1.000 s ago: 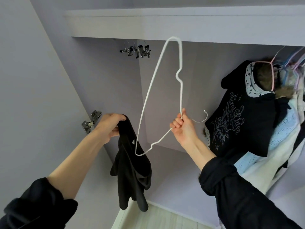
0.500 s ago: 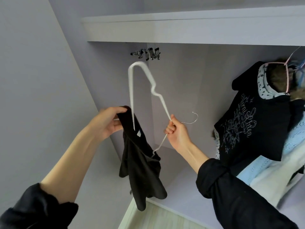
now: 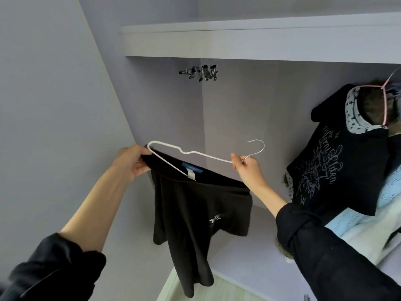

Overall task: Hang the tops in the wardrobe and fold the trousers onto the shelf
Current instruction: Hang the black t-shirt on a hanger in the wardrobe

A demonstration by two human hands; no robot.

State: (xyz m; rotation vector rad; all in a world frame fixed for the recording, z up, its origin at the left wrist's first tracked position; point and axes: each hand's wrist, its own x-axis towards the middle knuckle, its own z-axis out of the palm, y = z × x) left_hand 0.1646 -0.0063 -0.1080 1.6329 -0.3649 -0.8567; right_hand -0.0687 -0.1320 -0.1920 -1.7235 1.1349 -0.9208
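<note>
A black top (image 3: 195, 211) with a blue neck label hangs in front of the open wardrobe. My left hand (image 3: 132, 162) grips its collar at the left end. A white wire hanger (image 3: 204, 155) lies nearly level, its lower arm inside the neck opening. My right hand (image 3: 247, 168) pinches the hanger just below its hook. The top's right side drapes down from the hanger's hidden arm.
Several tops, the front one black with a pale print (image 3: 338, 168), hang at the right on coloured hangers. Metal clip hangers (image 3: 201, 72) dangle under the upper shelf (image 3: 260, 40). The wardrobe's side wall (image 3: 152, 109) is close on the left; its floor (image 3: 245, 259) lies below.
The hanger has swung down from upright to nearly level and gone into the top's neck. The top has spread out between my hands.
</note>
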